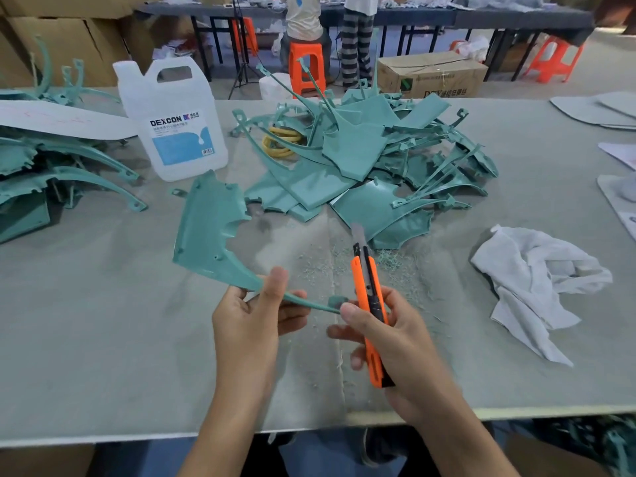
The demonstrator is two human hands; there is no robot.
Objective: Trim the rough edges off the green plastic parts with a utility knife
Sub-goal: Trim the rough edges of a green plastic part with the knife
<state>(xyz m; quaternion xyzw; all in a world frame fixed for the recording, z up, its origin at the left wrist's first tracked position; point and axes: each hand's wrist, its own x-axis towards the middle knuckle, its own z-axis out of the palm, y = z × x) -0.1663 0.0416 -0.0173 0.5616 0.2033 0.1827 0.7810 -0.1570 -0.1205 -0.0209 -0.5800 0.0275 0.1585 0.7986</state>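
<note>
My left hand (254, 318) pinches the thin curved stem of a green plastic part (206, 232), whose broad jagged blade fans up and to the left above the table. My right hand (389, 342) grips an orange utility knife (370, 304) with its blade extended, pointing away from me. The right thumb presses on the stem's small end tab (337, 301) next to the knife. A big heap of green parts (358, 160) lies beyond, mid-table. Another stack of green parts (51, 170) sits at the left edge.
A white DEXCON jug (175, 122) stands back left by a white board (62, 120). A crumpled white cloth (537, 284) lies to the right. Green shavings (320, 259) scatter on the grey table (103, 339). Yellow coil (280, 142), orange stools, boxes and two people stand behind.
</note>
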